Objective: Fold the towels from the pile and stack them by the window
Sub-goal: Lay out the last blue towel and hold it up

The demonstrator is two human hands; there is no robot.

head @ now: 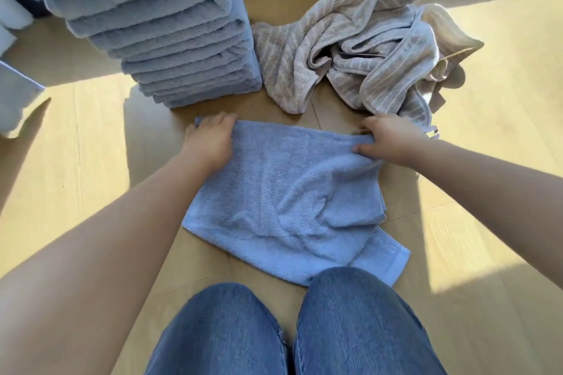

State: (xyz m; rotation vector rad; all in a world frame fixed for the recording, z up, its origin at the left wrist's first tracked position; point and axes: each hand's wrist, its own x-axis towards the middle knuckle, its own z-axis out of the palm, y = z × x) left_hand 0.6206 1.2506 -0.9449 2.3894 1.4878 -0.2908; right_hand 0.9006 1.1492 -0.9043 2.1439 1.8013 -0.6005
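risk: with left hand and right hand each gripping a far corner of the blue towel in curled fingers, its rumpled near edge could fold crooked.

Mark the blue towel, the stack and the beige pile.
blue towel (pixel 283 192): head view, flat middle.
stack (pixel 170 49): head view, front folds.
beige pile (pixel 295 55): head view, left drape.

Bare forearms, no sleeves showing; blue denim jeans on both legs.
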